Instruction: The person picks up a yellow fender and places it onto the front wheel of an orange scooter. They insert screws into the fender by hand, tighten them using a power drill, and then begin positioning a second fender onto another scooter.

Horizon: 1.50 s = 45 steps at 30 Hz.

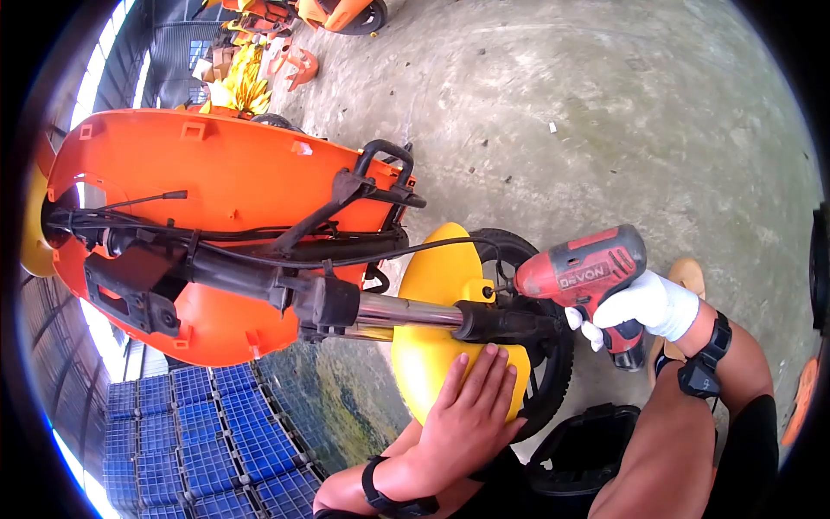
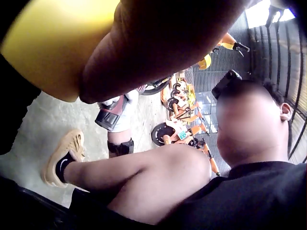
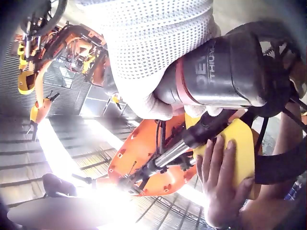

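My gloved right hand [image 1: 644, 307] grips a red and black cordless drill [image 1: 584, 264], its bit pointing at a bolt on the tab of the yellow front fender [image 1: 419, 277]. In the right wrist view the white glove [image 3: 148, 52] wraps the handle above the battery [image 3: 223, 72]. My bare left hand [image 1: 475, 398] lies with straight fingers flat on the fender's near side. The fender sits over the black front wheel [image 1: 553, 381], beside the chrome fork tube [image 1: 406, 310]. In the left wrist view the forearm hides the left hand.
The orange scooter body panel [image 1: 216, 164] spreads to the left, with black cables [image 1: 346, 257] along the fork. A black bin [image 1: 584, 445] stands near my leg. Blue crates [image 1: 203, 424] are stacked at lower left. Other orange scooters [image 2: 182, 122] and yellow parts [image 1: 246, 82] are farther back.
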Motion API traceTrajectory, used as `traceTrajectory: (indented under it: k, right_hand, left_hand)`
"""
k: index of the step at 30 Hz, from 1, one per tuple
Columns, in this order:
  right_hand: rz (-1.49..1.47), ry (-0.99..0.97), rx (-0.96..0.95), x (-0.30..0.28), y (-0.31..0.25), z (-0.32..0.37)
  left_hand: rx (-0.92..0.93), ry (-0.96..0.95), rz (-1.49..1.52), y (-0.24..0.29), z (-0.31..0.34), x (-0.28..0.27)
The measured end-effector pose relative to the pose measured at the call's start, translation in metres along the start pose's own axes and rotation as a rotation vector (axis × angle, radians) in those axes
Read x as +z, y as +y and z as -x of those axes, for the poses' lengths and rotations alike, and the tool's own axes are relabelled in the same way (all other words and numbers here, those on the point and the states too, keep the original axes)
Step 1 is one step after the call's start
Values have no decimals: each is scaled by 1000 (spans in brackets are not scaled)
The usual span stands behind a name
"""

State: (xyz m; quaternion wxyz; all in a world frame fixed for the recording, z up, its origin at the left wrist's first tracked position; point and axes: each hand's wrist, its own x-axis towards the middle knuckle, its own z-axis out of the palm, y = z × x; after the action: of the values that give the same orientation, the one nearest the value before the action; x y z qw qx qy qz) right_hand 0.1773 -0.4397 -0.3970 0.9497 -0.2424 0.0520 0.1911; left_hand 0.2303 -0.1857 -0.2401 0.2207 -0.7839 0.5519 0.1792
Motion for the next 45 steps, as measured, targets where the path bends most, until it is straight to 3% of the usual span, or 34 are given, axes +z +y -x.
traceTrajectory:
  k: [16, 18, 45]
  right_hand:
    - [132, 13, 27, 1, -8, -10]
    - [270, 5, 24, 3, -13, -11]
    - [8, 36, 115, -7, -9, -14]
  left_hand:
    - [15, 26, -1, 1, 1, 1]
    - [15, 25, -6, 1, 0, -1]
    - [17, 27, -13, 2, 2, -2]
